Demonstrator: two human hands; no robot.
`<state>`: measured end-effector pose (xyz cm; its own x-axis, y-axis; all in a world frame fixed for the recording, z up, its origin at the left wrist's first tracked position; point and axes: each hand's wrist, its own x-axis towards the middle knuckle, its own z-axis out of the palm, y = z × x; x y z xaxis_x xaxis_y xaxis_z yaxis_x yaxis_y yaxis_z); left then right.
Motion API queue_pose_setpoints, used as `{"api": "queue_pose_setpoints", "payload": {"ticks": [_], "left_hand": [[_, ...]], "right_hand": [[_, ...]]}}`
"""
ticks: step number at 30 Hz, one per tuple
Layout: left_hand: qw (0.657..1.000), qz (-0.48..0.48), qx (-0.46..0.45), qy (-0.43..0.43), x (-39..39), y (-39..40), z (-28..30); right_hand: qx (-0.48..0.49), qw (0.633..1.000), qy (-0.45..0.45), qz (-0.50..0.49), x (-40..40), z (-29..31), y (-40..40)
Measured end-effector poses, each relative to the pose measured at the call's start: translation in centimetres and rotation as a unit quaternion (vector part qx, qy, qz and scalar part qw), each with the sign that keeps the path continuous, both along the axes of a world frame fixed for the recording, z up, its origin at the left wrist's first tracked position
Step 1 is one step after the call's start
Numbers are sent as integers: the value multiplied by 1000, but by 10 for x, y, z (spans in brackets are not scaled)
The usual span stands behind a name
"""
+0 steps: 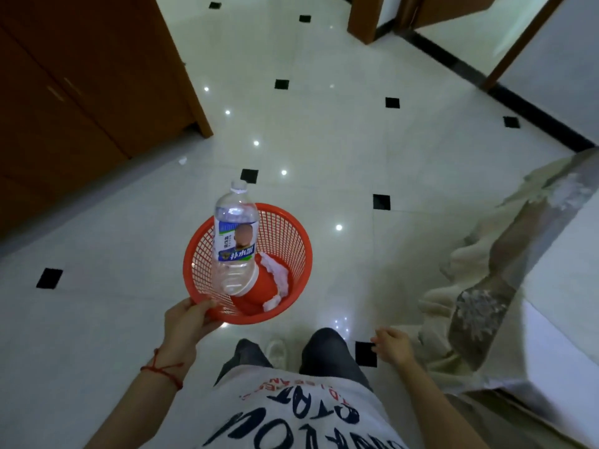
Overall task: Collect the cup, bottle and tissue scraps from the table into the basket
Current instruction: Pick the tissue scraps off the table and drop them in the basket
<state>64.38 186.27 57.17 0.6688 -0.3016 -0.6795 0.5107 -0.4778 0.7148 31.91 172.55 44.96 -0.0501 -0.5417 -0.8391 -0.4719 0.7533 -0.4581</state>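
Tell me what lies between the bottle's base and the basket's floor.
In the head view, the bottle stands base-down in a red cup, which lies between it and the floor of the basket, beside white tissue scraps.

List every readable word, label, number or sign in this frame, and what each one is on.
Bottle label: large Chinese characters in white on a blue band, seemingly "补水啦"; the smaller print is too blurred to read.
Shirt: large dark letters, upside down from this view and cut off, not readable as words; a small red line above them is too small to read.
Basket, cup: no text visible.
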Motion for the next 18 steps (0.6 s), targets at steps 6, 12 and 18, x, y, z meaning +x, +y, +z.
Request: {"api": "queue_pose_setpoints", "payload": {"ticks": [6, 12, 18], "left_hand": [[996, -81, -22, 9, 17, -155, -4], [993, -117, -28, 11, 9, -292, -5], [991, -129, -14, 18, 3, -400, -1]], "right_hand": [[37, 997, 20, -59, -11, -6, -62], [44, 990, 17, -133, -7, -1, -181], [-6, 990, -4, -142, 7, 18, -316]]}}
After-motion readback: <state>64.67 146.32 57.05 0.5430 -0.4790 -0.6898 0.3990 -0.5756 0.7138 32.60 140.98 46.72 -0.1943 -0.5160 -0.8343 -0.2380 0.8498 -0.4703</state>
